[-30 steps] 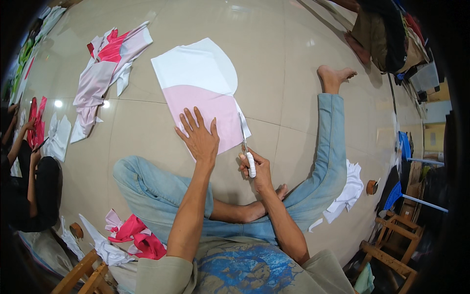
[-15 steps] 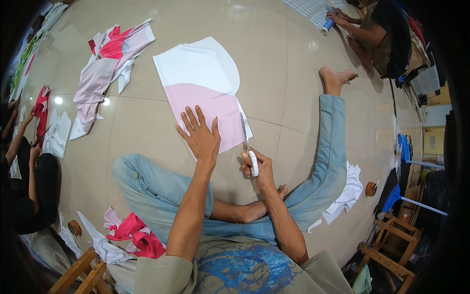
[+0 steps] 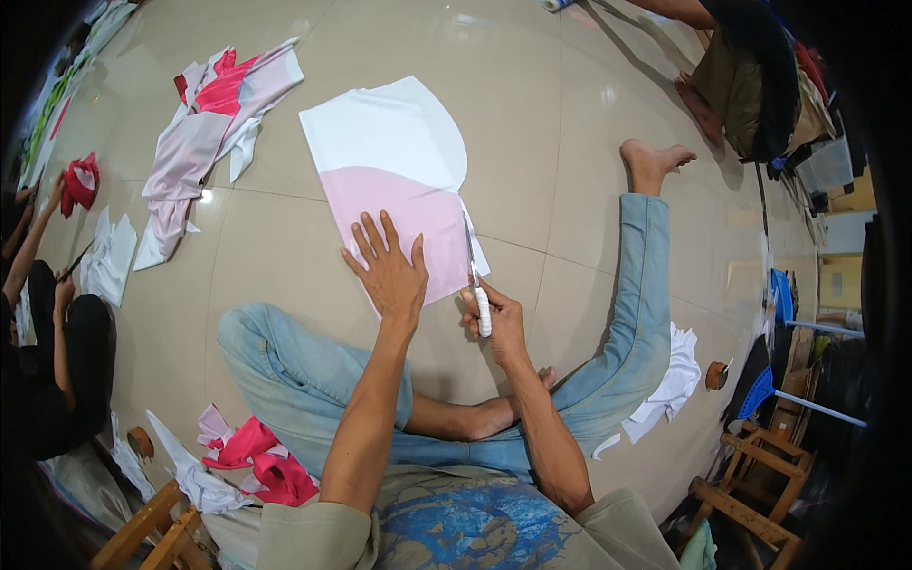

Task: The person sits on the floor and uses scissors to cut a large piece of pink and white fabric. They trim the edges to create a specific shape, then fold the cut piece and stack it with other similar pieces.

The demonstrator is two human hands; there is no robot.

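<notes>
A curved fabric piece point(image 3: 385, 133), white at the far end and pink nearer me, lies flat on the tiled floor. My left hand point(image 3: 389, 276) rests on the pink part with its fingers spread. In my right hand point(image 3: 498, 323) are scissors point(image 3: 483, 309) with white-wrapped handles, their blades at the right edge of the fabric. A narrow white strip point(image 3: 478, 252) shows just right of the blades. How far apart the blades are is hard to make out.
Pink and white cut fabric point(image 3: 195, 142) lies in a pile at far left. White scraps point(image 3: 670, 375) sit beside my right leg, red and white scraps point(image 3: 256, 465) by my left knee. One person point(image 3: 750, 85) sits at far right, another point(image 3: 62, 351) at left. Wooden stools point(image 3: 755, 484) stand low right.
My right hand and the scissors have shifted slightly left. The person at left has lifted a red cloth away from the floor; the far-right person has reached farther forward.
</notes>
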